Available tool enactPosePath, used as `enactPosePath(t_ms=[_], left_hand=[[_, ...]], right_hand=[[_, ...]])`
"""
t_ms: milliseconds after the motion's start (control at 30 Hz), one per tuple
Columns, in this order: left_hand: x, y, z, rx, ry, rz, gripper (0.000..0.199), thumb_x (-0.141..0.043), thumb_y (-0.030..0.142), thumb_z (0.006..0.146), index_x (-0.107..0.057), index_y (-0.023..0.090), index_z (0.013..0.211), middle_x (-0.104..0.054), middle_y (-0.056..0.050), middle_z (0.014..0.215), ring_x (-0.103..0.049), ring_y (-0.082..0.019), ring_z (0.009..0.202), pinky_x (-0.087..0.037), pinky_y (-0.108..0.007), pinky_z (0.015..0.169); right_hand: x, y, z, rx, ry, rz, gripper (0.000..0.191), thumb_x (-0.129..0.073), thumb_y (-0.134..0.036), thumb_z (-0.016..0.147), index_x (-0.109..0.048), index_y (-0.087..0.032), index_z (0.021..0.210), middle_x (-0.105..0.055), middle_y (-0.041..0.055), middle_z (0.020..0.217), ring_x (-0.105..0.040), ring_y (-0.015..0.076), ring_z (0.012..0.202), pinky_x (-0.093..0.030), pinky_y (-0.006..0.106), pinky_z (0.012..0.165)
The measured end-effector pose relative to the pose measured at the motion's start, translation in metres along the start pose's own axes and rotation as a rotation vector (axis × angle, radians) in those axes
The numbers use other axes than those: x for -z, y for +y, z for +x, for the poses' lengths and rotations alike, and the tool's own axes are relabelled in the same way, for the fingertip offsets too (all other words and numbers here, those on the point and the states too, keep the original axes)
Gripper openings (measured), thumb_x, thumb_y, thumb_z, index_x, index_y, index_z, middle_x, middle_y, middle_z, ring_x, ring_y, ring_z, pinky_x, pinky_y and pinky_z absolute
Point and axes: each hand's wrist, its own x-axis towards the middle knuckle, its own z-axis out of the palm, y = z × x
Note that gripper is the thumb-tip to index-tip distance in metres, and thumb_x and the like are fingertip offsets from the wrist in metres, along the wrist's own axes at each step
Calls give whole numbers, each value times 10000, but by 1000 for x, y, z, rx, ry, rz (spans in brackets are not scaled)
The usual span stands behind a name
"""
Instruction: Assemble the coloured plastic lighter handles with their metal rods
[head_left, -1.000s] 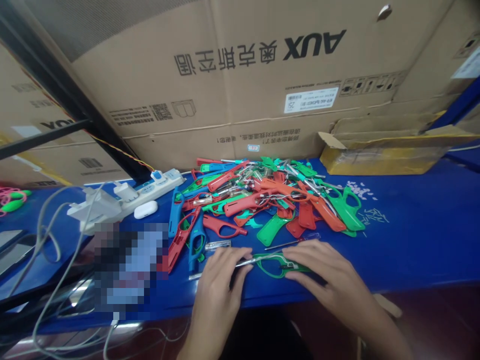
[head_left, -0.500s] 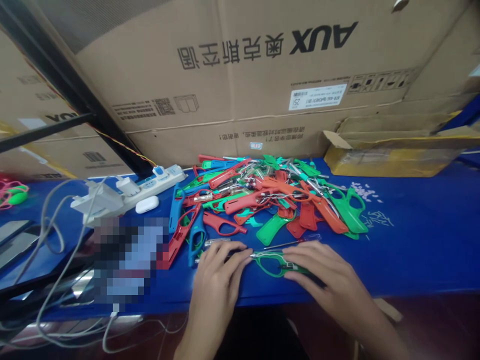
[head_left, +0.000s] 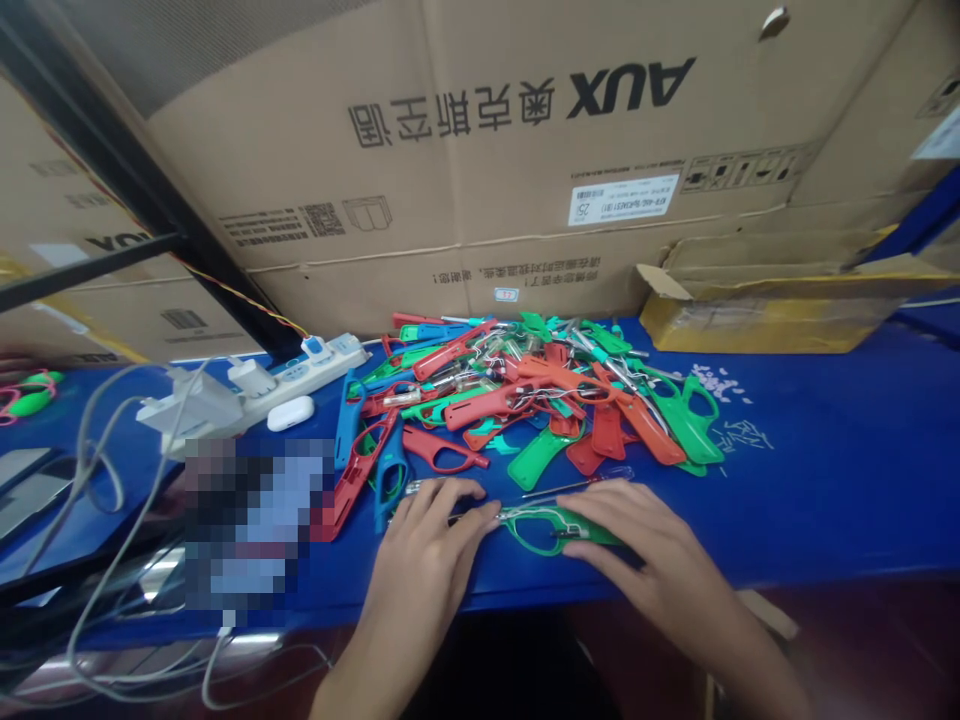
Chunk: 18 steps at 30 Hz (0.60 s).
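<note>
A green gas lighter casing [head_left: 601,534], gun-shaped with a finger ring and a thin white wire along it, lies near the table's front edge. My left hand [head_left: 429,548] pinches its narrow front end between thumb and fingers; that end is largely covered. Around the handle, my right hand [head_left: 656,550] has thumb below and fingers above, with a small dark part showing by the thumb. Just behind lies a thin screwdriver [head_left: 551,490] with a clear handle. Beyond it is a heap of red, green and blue lighter parts [head_left: 491,405].
A white power strip [head_left: 296,375] with plugs, an earbud case [head_left: 290,413] and cables lie left, beside a blurred-out device. At right are an open carton [head_left: 750,320], small pale pieces [head_left: 716,383] and thin pins [head_left: 746,435]. A large cardboard box [head_left: 450,200] stands behind.
The view has shifted slightly. Both hands keep their hold on the green lighter casing, with the right fingers lifted a little so that more of its handle shows.
</note>
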Motion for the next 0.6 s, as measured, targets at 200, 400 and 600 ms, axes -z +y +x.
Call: enactPosePath(t_ms=[200, 400, 600], left_hand=[[-1, -4, -7, -78, 80, -80, 216, -577, 159, 1005, -726, 246, 1134, -711, -47, 1041, -610, -221, 944, -446, -381, 812], [-1, 2, -13, -27, 122, -161, 253, -616, 123, 980, -706, 250, 1179, -708, -36, 993, -586, -202, 895, -417, -404, 872], [-1, 3, -14, -20, 142, -258, 190, -632, 92, 964, -715, 221, 1075, -723, -26, 1019, -611, -187, 918, -431, -369, 864]], right_hand=[[1, -1, 0, 25, -14, 4, 297, -633, -399, 989, -653, -333, 1278, -743, 16, 1144, -637, 242, 1086, -503, 440, 946], [1, 3, 1, 85, 40, -69, 291, -655, -465, 958, -718, -329, 1208, -741, 40, 1021, -621, 251, 1008, -506, 422, 885], [-2, 3, 1, 87, 61, -58, 318, -667, -417, 960, -677, -336, 1267, -730, 32, 1077, -618, 244, 1009, -511, 416, 882]])
